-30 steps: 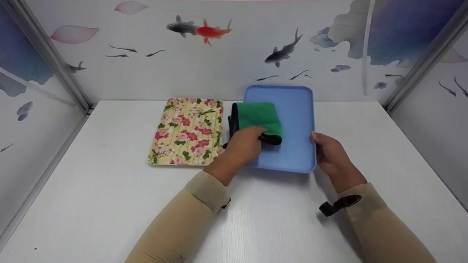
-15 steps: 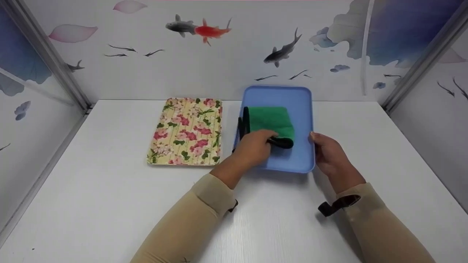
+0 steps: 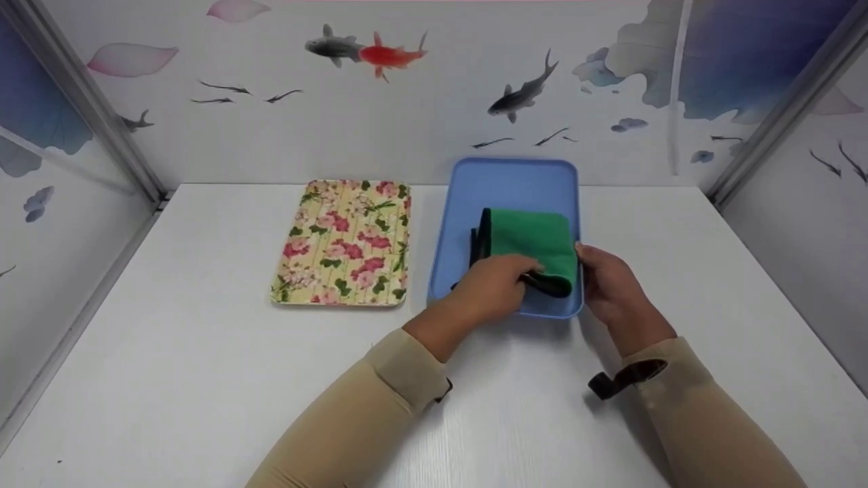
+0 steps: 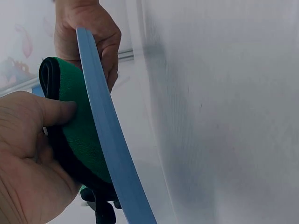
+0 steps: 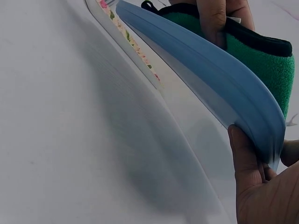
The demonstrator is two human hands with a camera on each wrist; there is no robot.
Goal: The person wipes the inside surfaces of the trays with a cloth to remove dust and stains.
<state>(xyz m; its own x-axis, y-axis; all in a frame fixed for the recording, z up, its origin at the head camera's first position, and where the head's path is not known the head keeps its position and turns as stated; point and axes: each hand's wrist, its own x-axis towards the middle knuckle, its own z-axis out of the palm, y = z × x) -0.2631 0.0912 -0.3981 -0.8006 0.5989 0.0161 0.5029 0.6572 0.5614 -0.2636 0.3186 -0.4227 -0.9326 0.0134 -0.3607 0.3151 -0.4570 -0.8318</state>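
A folded green cloth (image 3: 532, 237) with black edging lies against the lower right part of a blue tray (image 3: 515, 183). My left hand (image 3: 491, 288) pinches the cloth's near edge, its thumb on top in the left wrist view. My right hand (image 3: 614, 291) grips the tray's right rim between thumb and fingers. The right wrist view shows the blue tray (image 5: 201, 60) held up off the tabletop and tilted. Part of the cloth's black trim and a small loop stick out on its left side.
A flower-patterned tray (image 3: 342, 244) lies on the white table (image 3: 169, 339) just left of the blue tray. Behind stands a white wall (image 3: 434, 115) painted with fish, and side panels flank the table.
My left hand has moved the green cloth right and toward me across the blue tray, from its left edge to the right rim. My right hand has kept its grip nearly still.
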